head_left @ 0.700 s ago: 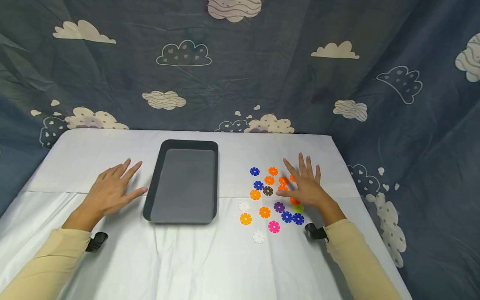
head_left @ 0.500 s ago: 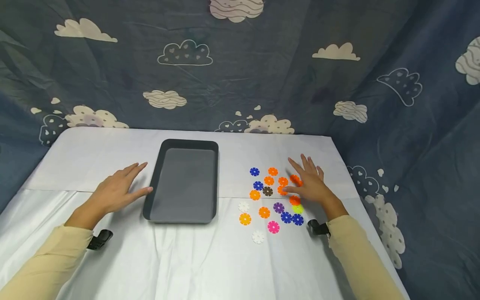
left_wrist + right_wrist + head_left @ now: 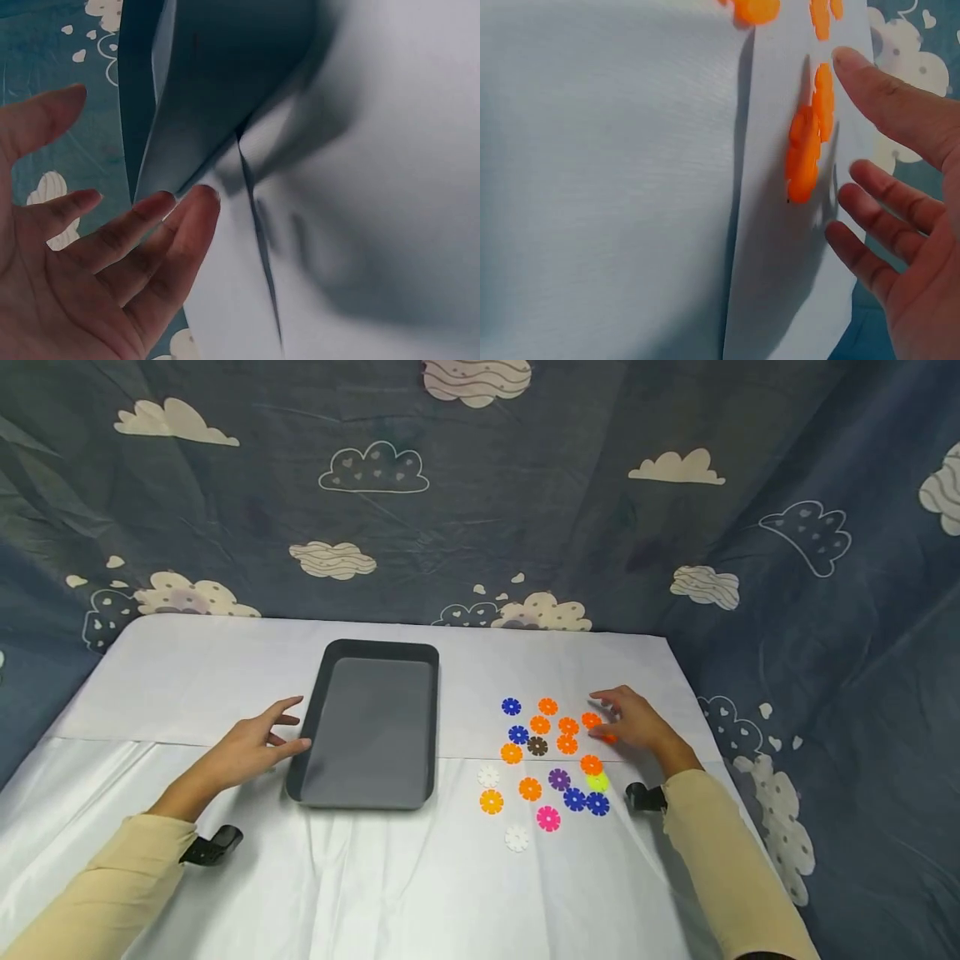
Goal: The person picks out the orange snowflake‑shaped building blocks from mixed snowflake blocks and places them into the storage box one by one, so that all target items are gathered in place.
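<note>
Right grip (image 3: 635,722) hovers, loosely bent, near orange discs (image 3: 589,722).

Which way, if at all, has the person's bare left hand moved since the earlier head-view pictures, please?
Yes, rightward: in the head view, the left hand has shifted toward the dark grey rectangular tray, which has stayed put.

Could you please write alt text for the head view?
A person's left hand is by a dark grey rectangular tray, their right hand by scattered multicoloured flower-shaped discs, over a white-clothed table, before blue cloud-print fabric.
</note>
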